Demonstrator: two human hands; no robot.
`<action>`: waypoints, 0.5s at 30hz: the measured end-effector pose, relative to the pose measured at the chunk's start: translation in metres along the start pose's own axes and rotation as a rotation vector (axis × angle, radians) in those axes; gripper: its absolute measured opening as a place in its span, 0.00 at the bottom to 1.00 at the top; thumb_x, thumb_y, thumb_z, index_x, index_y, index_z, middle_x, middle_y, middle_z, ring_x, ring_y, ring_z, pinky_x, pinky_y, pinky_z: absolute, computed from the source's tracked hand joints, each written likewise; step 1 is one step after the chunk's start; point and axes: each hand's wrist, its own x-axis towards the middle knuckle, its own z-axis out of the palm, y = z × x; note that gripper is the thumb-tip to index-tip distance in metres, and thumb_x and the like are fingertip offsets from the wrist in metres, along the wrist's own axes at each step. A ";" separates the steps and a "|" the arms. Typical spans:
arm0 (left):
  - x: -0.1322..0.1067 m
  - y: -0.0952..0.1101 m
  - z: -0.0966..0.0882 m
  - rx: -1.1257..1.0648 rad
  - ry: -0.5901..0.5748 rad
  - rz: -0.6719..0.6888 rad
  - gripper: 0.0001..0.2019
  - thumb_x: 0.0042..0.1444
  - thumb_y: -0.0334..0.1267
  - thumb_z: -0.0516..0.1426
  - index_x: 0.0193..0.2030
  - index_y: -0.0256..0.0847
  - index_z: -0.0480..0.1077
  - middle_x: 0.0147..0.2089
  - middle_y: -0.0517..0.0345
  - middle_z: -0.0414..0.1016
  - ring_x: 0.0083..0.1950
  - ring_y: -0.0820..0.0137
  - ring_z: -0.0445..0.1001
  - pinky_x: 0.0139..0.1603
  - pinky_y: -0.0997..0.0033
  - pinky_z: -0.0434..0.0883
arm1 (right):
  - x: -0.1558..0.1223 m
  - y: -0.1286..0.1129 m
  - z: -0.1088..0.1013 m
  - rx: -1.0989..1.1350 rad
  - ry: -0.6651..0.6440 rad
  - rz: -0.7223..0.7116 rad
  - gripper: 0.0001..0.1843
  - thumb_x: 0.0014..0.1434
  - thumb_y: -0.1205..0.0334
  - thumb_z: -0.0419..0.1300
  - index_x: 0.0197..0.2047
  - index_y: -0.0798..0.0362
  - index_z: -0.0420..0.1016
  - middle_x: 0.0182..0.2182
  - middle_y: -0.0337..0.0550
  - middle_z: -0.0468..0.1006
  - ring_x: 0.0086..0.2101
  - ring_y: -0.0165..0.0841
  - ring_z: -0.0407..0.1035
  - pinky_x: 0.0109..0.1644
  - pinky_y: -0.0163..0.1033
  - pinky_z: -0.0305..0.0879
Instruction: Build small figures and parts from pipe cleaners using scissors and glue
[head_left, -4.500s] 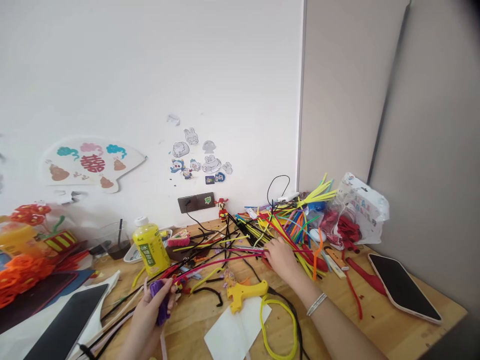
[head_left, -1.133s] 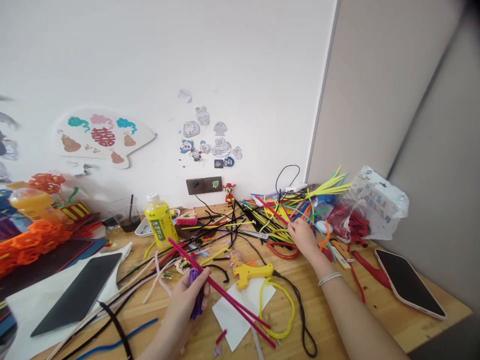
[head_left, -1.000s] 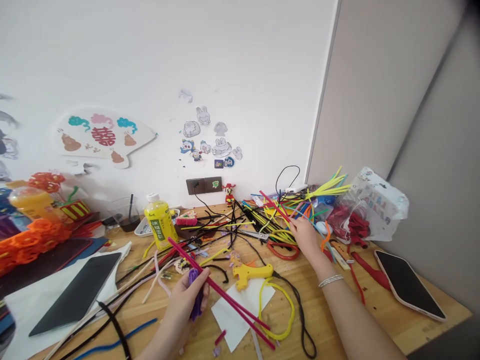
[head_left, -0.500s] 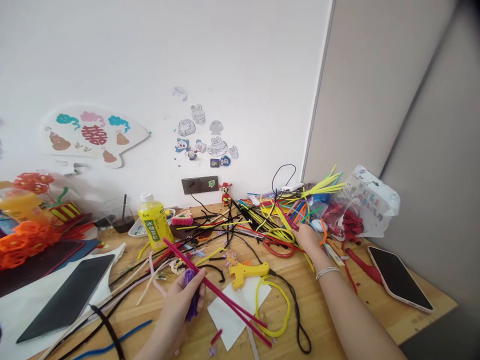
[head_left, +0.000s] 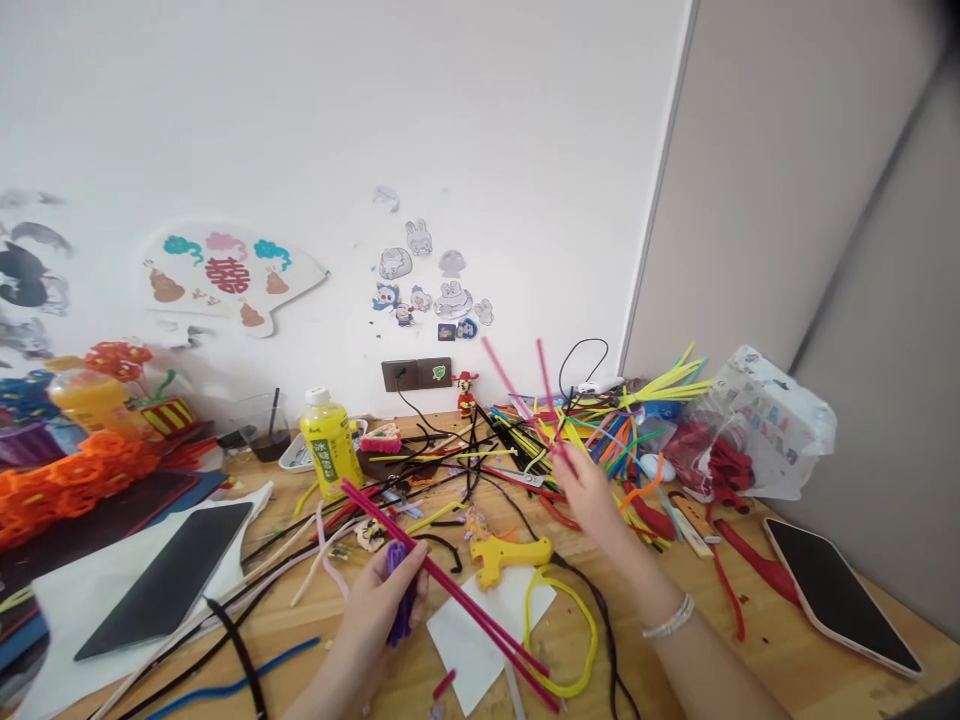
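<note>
My left hand (head_left: 375, 605) is closed around a purple pipe-cleaner bundle (head_left: 403, 605) and long magenta pipe cleaners (head_left: 487, 622) that slant down to the right. My right hand (head_left: 589, 497) pinches more magenta pipe cleaners (head_left: 545, 380), two ends of which point up in a V above the pile. Behind that hand spreads a heap of colored pipe cleaners (head_left: 667, 385). Between my hands lies a yellow glue gun (head_left: 514, 551), partly over a white paper sheet (head_left: 465, 645). A yellow pipe-cleaner loop (head_left: 594, 640) curls beside the paper.
At left are a yellow-labelled bottle (head_left: 330, 450), a plastic cup (head_left: 266, 435), a dark tablet-like slab (head_left: 169, 575) and orange fuzzy flowers (head_left: 75, 485). A phone (head_left: 840, 595) and a clear plastic bag (head_left: 787, 430) are at right. The glue gun's black cord (head_left: 600, 610) crosses the table.
My right hand has risen from the pile, lifting magenta pipe cleaners upright. My left hand keeps its hold. The whole view has turned slightly left.
</note>
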 end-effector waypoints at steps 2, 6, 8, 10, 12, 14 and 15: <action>0.000 0.000 0.001 -0.014 0.004 0.012 0.18 0.40 0.49 0.60 0.19 0.39 0.58 0.12 0.69 0.63 0.09 0.82 0.56 0.09 0.83 0.52 | -0.019 -0.026 0.019 0.223 -0.257 -0.071 0.14 0.61 0.59 0.43 0.32 0.54 0.66 0.23 0.38 0.70 0.25 0.30 0.64 0.28 0.32 0.57; -0.003 0.001 0.002 -0.067 0.021 0.073 0.16 0.41 0.47 0.61 0.22 0.40 0.59 0.14 0.69 0.65 0.10 0.83 0.56 0.10 0.84 0.53 | -0.053 -0.061 0.041 0.218 -0.550 -0.144 0.10 0.59 0.64 0.46 0.30 0.53 0.67 0.26 0.38 0.71 0.28 0.30 0.65 0.30 0.32 0.55; -0.004 0.002 0.002 -0.087 0.028 0.096 0.16 0.42 0.46 0.61 0.22 0.40 0.59 0.15 0.69 0.66 0.11 0.83 0.57 0.11 0.84 0.53 | -0.062 -0.067 0.043 0.255 -0.637 -0.117 0.11 0.60 0.64 0.44 0.32 0.52 0.66 0.24 0.38 0.71 0.25 0.28 0.64 0.28 0.31 0.55; -0.005 0.002 0.002 -0.102 0.028 0.112 0.15 0.43 0.46 0.60 0.23 0.40 0.60 0.15 0.68 0.67 0.12 0.82 0.58 0.11 0.84 0.54 | -0.065 -0.068 0.043 0.291 -0.669 -0.085 0.12 0.61 0.63 0.43 0.34 0.52 0.66 0.23 0.36 0.69 0.24 0.28 0.63 0.27 0.30 0.55; -0.004 0.001 0.001 -0.114 0.017 0.125 0.14 0.44 0.45 0.60 0.24 0.39 0.60 0.16 0.68 0.68 0.12 0.82 0.58 0.12 0.84 0.54 | -0.065 -0.067 0.042 0.304 -0.642 -0.081 0.12 0.61 0.63 0.43 0.36 0.52 0.66 0.24 0.37 0.70 0.26 0.28 0.64 0.29 0.31 0.56; -0.003 0.001 0.000 -0.117 -0.001 0.130 0.14 0.44 0.45 0.60 0.25 0.39 0.61 0.17 0.67 0.69 0.13 0.82 0.59 0.13 0.84 0.55 | -0.065 -0.066 0.042 0.310 -0.609 -0.102 0.12 0.61 0.63 0.44 0.38 0.52 0.67 0.28 0.39 0.71 0.30 0.30 0.64 0.32 0.32 0.56; -0.003 0.000 0.000 -0.117 -0.010 0.129 0.14 0.43 0.45 0.60 0.25 0.39 0.62 0.17 0.66 0.69 0.13 0.82 0.59 0.13 0.83 0.55 | -0.064 -0.067 0.041 0.313 -0.610 -0.108 0.12 0.61 0.63 0.44 0.39 0.52 0.67 0.29 0.40 0.72 0.31 0.30 0.64 0.33 0.32 0.56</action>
